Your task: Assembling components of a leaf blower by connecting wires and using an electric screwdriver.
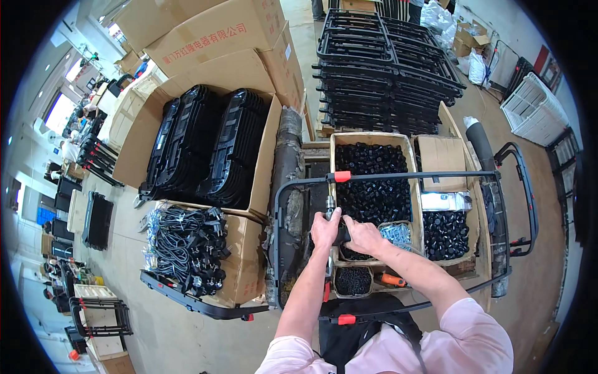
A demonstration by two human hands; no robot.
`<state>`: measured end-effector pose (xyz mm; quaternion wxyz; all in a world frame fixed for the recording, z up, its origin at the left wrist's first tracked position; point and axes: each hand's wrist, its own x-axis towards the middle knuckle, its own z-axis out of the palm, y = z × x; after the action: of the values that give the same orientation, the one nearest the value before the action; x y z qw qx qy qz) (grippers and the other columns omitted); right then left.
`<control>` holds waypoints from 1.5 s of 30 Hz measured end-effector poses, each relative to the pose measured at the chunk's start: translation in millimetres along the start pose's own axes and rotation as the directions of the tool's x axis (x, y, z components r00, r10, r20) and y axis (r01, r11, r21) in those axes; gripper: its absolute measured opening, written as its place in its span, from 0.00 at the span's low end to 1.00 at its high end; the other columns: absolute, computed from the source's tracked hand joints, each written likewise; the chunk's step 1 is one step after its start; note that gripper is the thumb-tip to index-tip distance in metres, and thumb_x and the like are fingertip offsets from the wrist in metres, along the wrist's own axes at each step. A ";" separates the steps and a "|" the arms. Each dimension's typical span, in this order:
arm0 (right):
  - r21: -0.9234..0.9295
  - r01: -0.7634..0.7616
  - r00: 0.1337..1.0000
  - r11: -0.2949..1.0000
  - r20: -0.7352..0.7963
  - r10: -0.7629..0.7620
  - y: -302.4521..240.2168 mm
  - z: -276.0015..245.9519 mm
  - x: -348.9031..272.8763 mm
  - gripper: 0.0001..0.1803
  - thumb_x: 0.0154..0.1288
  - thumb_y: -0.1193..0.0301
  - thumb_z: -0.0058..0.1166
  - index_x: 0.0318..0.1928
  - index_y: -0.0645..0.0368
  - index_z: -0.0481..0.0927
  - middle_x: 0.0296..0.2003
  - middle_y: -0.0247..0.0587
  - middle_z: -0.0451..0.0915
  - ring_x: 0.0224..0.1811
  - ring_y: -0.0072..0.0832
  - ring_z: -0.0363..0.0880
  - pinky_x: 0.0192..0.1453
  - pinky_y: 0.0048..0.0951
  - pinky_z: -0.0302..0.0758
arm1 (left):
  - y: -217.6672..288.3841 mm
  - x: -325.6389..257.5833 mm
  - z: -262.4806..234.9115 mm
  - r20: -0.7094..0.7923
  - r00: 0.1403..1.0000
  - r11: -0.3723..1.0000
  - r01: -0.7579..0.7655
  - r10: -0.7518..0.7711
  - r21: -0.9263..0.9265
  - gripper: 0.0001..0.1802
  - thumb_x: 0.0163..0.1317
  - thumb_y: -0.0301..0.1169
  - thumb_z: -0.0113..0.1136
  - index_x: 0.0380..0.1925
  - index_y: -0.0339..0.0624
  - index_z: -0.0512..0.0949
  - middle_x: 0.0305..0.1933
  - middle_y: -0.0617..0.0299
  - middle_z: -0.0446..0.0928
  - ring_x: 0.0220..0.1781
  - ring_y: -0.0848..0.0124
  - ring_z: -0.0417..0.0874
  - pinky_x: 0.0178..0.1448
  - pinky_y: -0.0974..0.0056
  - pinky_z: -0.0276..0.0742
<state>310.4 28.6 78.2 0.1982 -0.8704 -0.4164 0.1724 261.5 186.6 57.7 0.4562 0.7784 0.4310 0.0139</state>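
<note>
- A tall stack of black plastic frames (386,68) fills the top centre; its far end is cut off by the upper edge
- An open cardboard carton (265,162) to the left holds two rows of black moulded panels (205,146) standing on edge, their lower parts hidden inside the carton
- Below it, a second box (240,262) carries a tangle of black power cords (184,246); single cords are hard to tell apart
- A black tubular frame (411,176) with red-orange clips lies across the tabletop (288,162) in front of the person; its near bar crosses the person's lap and its right end runs under the right forearm
- A long box of small black caps (372,181) sits inside the frame's outline, with a second lot of caps (445,234) to the right; the single pieces are too small to make out
- The left hand (325,229) is closed around a dark tool (329,209) with a metal tip that points up at the frame's left part; the grip is mostly hidden by the fingers
- The right hand (363,235) is curled just beside the left, touching it; whether its fingers hold anything I cannot tell
- A small tray of dark screws (352,280) lies below the hands, with an orange-handled tool (392,280) just beside it, partly covered by the right forearm
</note>
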 end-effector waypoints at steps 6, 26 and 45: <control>0.048 -0.029 1.000 0.998 0.010 0.028 -2.1 -4.9 4.7 0.43 0.55 0.62 0.71 0.66 0.65 0.64 0.44 0.64 0.87 0.44 0.60 0.88 0.50 0.54 0.86 | -0.5 3.5 -2.7 0.039 0.998 0.998 0.039 -0.041 0.058 0.43 0.64 0.68 0.62 0.53 0.32 0.81 0.53 0.34 0.85 0.60 0.41 0.86 0.65 0.46 0.78; 0.071 0.008 0.998 0.997 -0.065 -0.003 17.6 1.7 15.0 0.53 0.52 0.65 0.72 0.75 0.68 0.59 0.44 0.64 0.86 0.42 0.59 0.88 0.48 0.52 0.86 | 9.6 11.1 9.6 0.065 0.998 0.984 -0.035 0.024 0.172 0.40 0.72 0.64 0.54 0.55 0.30 0.73 0.52 0.25 0.82 0.59 0.32 0.83 0.65 0.39 0.77; 0.075 0.099 0.992 0.992 -0.084 -0.093 7.4 9.4 4.1 0.27 0.53 0.74 0.65 0.53 0.64 0.71 0.53 0.55 0.73 0.50 0.59 0.83 0.50 0.53 0.84 | 1.9 3.4 8.6 0.050 0.999 0.976 -0.028 0.018 0.217 0.44 0.70 0.67 0.55 0.58 0.31 0.71 0.55 0.29 0.83 0.61 0.35 0.84 0.65 0.41 0.76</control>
<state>313.3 29.4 66.0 0.2573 -0.8470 -0.4424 0.1439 268.4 182.5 52.8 0.3784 0.8286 0.4098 -0.0468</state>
